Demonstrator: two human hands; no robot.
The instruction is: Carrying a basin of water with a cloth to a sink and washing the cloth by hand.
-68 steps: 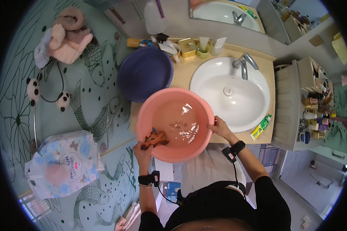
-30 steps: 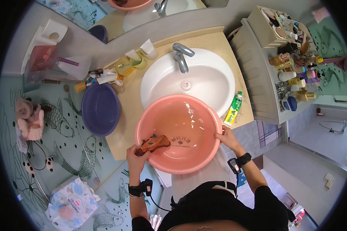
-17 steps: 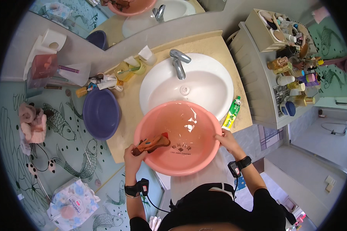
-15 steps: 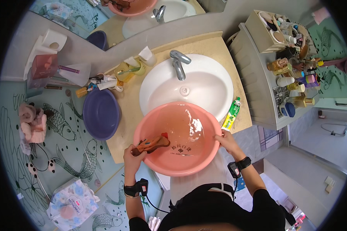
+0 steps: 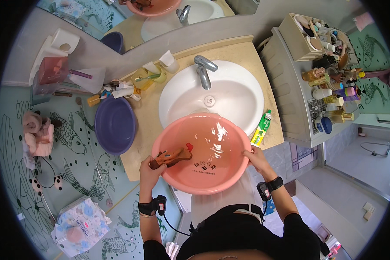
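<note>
Evidently soft and crumpled, an orange-brown cloth item (image 5: 173, 157) with a red tip lay across the left side of a pink basin (image 5: 202, 190), its outer end over the rim and its red end inside. Whether that end dipped into the clear water (image 5: 199, 136) could not be told. The left hand (image 5: 150, 174) pinched the outer end between thumb and fingers at the rim; the right hand (image 5: 256, 158) was closed on the opposite rim, its fingers partly hidden. Bright reflections broke up the water, and dark printing showed through it on the basin's floor.

Each wrist wore a black band with a small dark box attached. The basin overlapped the near edge of a white oval sink (image 5: 248, 91), whose chrome faucet (image 5: 205, 73) stood at the back. Just right of the sink, a green and yellow tube (image 5: 261, 127) lay on the beige counter (image 5: 138, 151). An indigo basin (image 5: 115, 125) sat at the counter's left end, apart from the pink one, with cups and tubes lined up behind it toward the faucet.

Farther out, a pale cabinet (image 5: 286, 97) on the right carried a crowd of bottles (image 5: 333, 92). To the left, fluffy pink headbands (image 5: 40, 138) and a floral package (image 5: 80, 229) hung against a pale green wall (image 5: 91, 175) drawn with fish. A mirror (image 5: 136, 27) above repeated both basins.
</note>
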